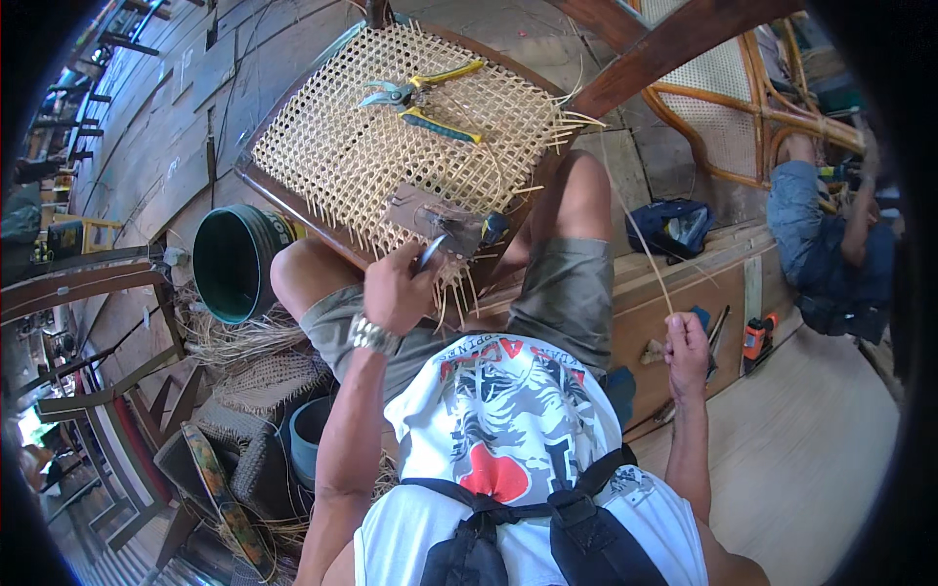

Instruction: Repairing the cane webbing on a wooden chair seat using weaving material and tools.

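A woven cane seat [322, 161] in a dark wooden chair frame lies over my knees. Loose cane ends stick out along its near and right edges. My left hand [396, 288] is closed at the near edge on a shiny metal tool [431, 252] whose kind I cannot make out. Off to the right, my right hand [686, 354] pinches a long cane strand [640, 234], which runs up to the seat's right corner. On the weave rest pruning shears [420, 98] with yellow and blue-green handles, and a flat brownish plate [420, 209] beside a black-and-yellow object [493, 229].
A dark green bucket [234, 264] stands left of my knee, near cane scraps [239, 342]. Beyond my right knee lies a dark blue bag [670, 230]. An orange-and-black tool [758, 339] sits by a wooden bench. Another person [831, 234] sits far right, near a rattan chair [718, 127].
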`<state>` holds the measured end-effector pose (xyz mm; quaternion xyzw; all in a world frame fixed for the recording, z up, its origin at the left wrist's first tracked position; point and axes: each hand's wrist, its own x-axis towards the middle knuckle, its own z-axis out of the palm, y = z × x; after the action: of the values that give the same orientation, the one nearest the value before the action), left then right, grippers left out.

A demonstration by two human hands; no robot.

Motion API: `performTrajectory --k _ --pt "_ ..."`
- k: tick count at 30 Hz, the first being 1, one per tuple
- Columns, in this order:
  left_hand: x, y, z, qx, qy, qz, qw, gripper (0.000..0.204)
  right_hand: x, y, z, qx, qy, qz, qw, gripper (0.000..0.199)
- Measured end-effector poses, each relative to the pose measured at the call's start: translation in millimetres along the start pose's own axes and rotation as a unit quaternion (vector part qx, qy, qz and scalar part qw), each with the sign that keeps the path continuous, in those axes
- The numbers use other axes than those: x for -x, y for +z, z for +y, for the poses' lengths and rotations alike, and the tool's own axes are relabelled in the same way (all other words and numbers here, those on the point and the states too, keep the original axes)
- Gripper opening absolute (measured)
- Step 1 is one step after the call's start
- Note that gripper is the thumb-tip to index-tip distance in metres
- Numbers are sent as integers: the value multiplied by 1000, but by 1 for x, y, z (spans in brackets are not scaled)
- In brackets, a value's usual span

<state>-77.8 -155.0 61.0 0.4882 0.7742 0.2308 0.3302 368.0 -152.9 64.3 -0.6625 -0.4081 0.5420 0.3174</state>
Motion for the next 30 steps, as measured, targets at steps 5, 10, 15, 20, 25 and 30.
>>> performTrajectory --k 5,10,15,20,25,30 --pt "70 -121 -88 78 -114 232 963 16 1 -16 0 -87 -13 100 991 17" --pt "148 -154 -133 -110 -224 139 958 31 -18 -2 1 -148 20 122 981 16" --pt "69 -101 -54 49 3 176 983 35 -33 19 -11 -114 17 40 993 17" --pt "-35 -50 15 -91 137 -104 981 58 -19 10 -11 -99 -12 48 994 17" --pt "-49 -34 16 -188 253 -99 944 40 13 -1 7 -90 4 108 990 16" --pt "-41 -27 8 -114 240 -15 964 22 6 15 10 -101 18 92 990 15"
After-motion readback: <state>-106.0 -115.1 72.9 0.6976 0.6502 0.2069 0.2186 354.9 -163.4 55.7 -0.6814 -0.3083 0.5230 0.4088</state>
